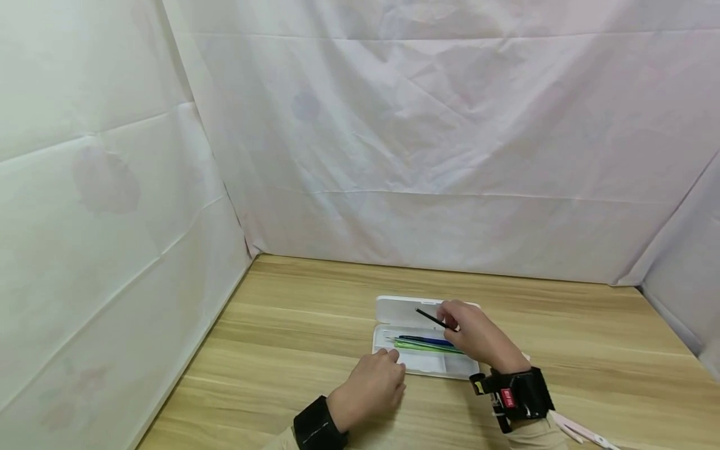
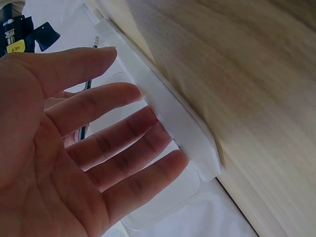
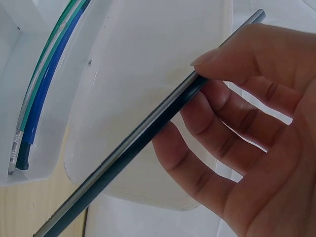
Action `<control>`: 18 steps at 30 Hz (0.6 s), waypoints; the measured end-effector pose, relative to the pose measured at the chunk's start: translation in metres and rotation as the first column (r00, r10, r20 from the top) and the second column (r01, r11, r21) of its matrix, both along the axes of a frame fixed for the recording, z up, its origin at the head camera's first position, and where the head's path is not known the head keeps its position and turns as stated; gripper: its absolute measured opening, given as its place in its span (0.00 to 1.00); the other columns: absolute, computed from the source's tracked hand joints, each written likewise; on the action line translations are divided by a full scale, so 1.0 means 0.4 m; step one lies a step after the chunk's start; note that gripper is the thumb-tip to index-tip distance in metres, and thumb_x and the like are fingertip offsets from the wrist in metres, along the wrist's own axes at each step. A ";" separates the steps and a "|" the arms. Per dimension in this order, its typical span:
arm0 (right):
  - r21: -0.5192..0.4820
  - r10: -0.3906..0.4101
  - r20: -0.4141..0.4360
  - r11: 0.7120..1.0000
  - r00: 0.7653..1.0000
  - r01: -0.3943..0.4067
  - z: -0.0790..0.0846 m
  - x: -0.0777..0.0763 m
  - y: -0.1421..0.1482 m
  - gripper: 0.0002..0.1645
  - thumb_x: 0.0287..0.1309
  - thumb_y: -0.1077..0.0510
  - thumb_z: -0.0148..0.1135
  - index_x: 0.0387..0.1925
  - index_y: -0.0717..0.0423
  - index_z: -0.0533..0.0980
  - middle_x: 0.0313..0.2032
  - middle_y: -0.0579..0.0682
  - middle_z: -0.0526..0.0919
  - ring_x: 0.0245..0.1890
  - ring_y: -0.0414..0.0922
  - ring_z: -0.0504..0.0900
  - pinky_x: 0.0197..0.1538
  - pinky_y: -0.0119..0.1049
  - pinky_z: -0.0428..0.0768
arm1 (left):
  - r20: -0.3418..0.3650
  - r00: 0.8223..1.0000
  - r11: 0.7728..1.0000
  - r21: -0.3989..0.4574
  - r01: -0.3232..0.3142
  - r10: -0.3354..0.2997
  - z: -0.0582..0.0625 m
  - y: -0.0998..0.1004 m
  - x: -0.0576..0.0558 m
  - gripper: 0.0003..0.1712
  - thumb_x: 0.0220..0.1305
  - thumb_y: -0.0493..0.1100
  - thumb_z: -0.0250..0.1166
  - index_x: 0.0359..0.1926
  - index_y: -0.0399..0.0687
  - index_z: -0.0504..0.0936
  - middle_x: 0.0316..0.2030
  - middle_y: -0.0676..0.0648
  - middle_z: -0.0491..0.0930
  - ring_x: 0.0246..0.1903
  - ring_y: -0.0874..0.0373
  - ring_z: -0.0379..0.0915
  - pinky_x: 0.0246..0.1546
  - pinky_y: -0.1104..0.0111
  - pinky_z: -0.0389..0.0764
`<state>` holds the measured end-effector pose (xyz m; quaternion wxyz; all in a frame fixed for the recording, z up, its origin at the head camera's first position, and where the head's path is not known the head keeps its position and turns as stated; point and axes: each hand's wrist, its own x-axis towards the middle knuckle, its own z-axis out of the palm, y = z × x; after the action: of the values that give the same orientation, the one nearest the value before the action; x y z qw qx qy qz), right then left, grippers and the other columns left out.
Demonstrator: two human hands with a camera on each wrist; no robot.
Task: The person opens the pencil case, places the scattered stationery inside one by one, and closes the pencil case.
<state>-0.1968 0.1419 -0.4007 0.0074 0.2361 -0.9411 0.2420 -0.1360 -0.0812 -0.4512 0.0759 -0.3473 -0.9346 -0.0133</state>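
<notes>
We see the right hand (image 1: 477,335) nearly closed, thumb and fingertips pinching a dark pencil (image 1: 430,318) near one end; the pencil slants through the air above an opened white pencil case (image 1: 416,361), its free end pointing to the left. Our left hand (image 1: 371,380) is loosely open, its fingers slightly bent and clear of one another, with the fingertips at the near wall of the case by its left corner; it grips nothing. Inside the case we can make out a blue pen (image 1: 430,340) lying beside slim green pens (image 1: 413,346), and the lid (image 1: 400,310) is folded back on the far side. We wear a black band (image 1: 319,426) on each wrist, over pale sleeves. The table (image 1: 281,350) has a light wood grain, and pale pink scissors (image 1: 587,434) lie on it near the right forearm. Around the table, white sheeting (image 1: 427,137) with faint coloured spots hangs in creased walls behind and at both sides.
</notes>
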 end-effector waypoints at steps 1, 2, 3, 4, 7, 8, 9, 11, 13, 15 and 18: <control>-0.003 0.003 0.000 1.000 1.000 -0.003 -0.001 0.000 -0.001 0.11 0.53 0.70 0.65 0.36 0.55 0.77 0.29 0.44 0.75 0.30 0.40 0.71 0.33 0.34 0.71 | -0.001 1.000 1.000 -0.001 -0.001 0.001 0.001 0.000 0.001 0.10 0.57 0.50 0.70 0.25 0.52 0.83 0.29 0.54 0.76 0.27 0.62 0.71 0.22 0.71 0.70; -0.004 0.008 -0.003 1.000 1.000 -0.008 -0.002 0.000 -0.001 0.11 0.52 0.70 0.64 0.36 0.55 0.77 0.29 0.44 0.75 0.30 0.40 0.71 0.33 0.34 0.71 | -0.002 1.000 1.000 -0.002 -0.002 0.002 0.001 0.000 0.001 0.10 0.57 0.50 0.70 0.25 0.52 0.83 0.29 0.54 0.76 0.27 0.62 0.71 0.22 0.71 0.70; -0.004 0.014 -0.006 1.000 1.000 -0.014 -0.003 0.000 -0.002 0.11 0.52 0.70 0.64 0.36 0.55 0.77 0.29 0.43 0.74 0.30 0.40 0.71 0.33 0.34 0.71 | -0.003 1.000 1.000 -0.003 -0.003 0.003 0.001 0.000 0.001 0.10 0.57 0.50 0.70 0.25 0.52 0.83 0.29 0.54 0.76 0.27 0.62 0.71 0.22 0.71 0.70; -0.004 0.016 -0.008 1.000 1.000 -0.016 -0.004 0.000 -0.002 0.11 0.52 0.70 0.64 0.36 0.55 0.76 0.29 0.43 0.74 0.30 0.40 0.71 0.32 0.34 0.71 | -0.004 1.000 1.000 -0.003 -0.003 0.003 0.001 0.001 0.000 0.10 0.57 0.51 0.70 0.25 0.52 0.82 0.29 0.54 0.76 0.27 0.62 0.71 0.22 0.71 0.70; -0.003 0.019 -0.014 1.000 1.000 -0.019 -0.007 0.000 -0.003 0.11 0.52 0.70 0.65 0.36 0.54 0.76 0.28 0.43 0.74 0.29 0.40 0.70 0.32 0.34 0.71 | -0.006 1.000 1.000 -0.006 -0.002 0.002 0.000 0.002 0.000 0.11 0.57 0.51 0.70 0.25 0.52 0.82 0.29 0.54 0.76 0.27 0.62 0.71 0.22 0.71 0.70; -0.001 0.019 -0.016 1.000 1.000 -0.019 -0.008 0.000 -0.003 0.11 0.52 0.70 0.65 0.36 0.54 0.76 0.28 0.42 0.74 0.29 0.39 0.70 0.32 0.34 0.71 | -0.007 1.000 1.000 -0.007 -0.001 0.001 0.000 0.002 0.000 0.11 0.58 0.51 0.70 0.25 0.52 0.82 0.29 0.54 0.76 0.27 0.62 0.71 0.22 0.72 0.70; -0.001 0.021 -0.019 1.000 1.000 -0.021 -0.009 0.000 -0.003 0.12 0.52 0.70 0.65 0.36 0.54 0.76 0.28 0.42 0.74 0.29 0.39 0.71 0.32 0.34 0.71 | -0.008 1.000 1.000 -0.008 -0.001 0.001 0.000 0.002 0.000 0.11 0.57 0.51 0.70 0.25 0.52 0.82 0.29 0.54 0.75 0.27 0.62 0.71 0.22 0.72 0.70; 0.000 0.028 -0.025 1.000 0.999 -0.028 -0.013 -0.001 -0.003 0.12 0.52 0.70 0.65 0.37 0.55 0.77 0.29 0.42 0.75 0.29 0.39 0.71 0.33 0.34 0.72 | -0.011 1.000 1.000 -0.009 0.000 0.000 0.001 0.003 0.001 0.11 0.57 0.51 0.70 0.25 0.52 0.82 0.29 0.54 0.75 0.27 0.62 0.71 0.22 0.71 0.70; 0.002 0.036 -0.034 0.999 0.999 -0.036 -0.018 -0.002 -0.004 0.12 0.52 0.70 0.65 0.36 0.54 0.77 0.28 0.42 0.75 0.29 0.38 0.71 0.33 0.33 0.72 | -0.008 1.000 1.000 -0.009 0.001 -0.001 0.001 0.003 0.001 0.10 0.58 0.51 0.70 0.25 0.52 0.83 0.29 0.54 0.75 0.27 0.62 0.71 0.22 0.71 0.70; 0.008 0.045 -0.045 0.999 0.998 -0.044 -0.024 -0.004 -0.005 0.12 0.51 0.71 0.65 0.36 0.54 0.77 0.28 0.41 0.74 0.29 0.37 0.71 0.32 0.33 0.72 | -0.010 1.000 1.000 -0.008 0.001 -0.001 0.001 0.003 0.002 0.10 0.57 0.51 0.70 0.25 0.52 0.83 0.29 0.54 0.75 0.27 0.62 0.72 0.22 0.71 0.70; 0.015 0.053 -0.052 0.999 0.997 -0.053 -0.030 -0.005 -0.008 0.12 0.51 0.70 0.66 0.36 0.53 0.77 0.27 0.40 0.74 0.28 0.37 0.70 0.32 0.32 0.71 | -0.012 1.000 1.000 -0.009 0.001 -0.001 0.000 0.002 0.002 0.10 0.57 0.51 0.70 0.25 0.52 0.83 0.29 0.54 0.76 0.27 0.62 0.72 0.22 0.71 0.70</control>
<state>-0.1986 0.1389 -0.4129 0.0241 0.2673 -0.9356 0.2294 -0.1352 -0.0803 -0.4511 0.0800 -0.3484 -0.9339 -0.0071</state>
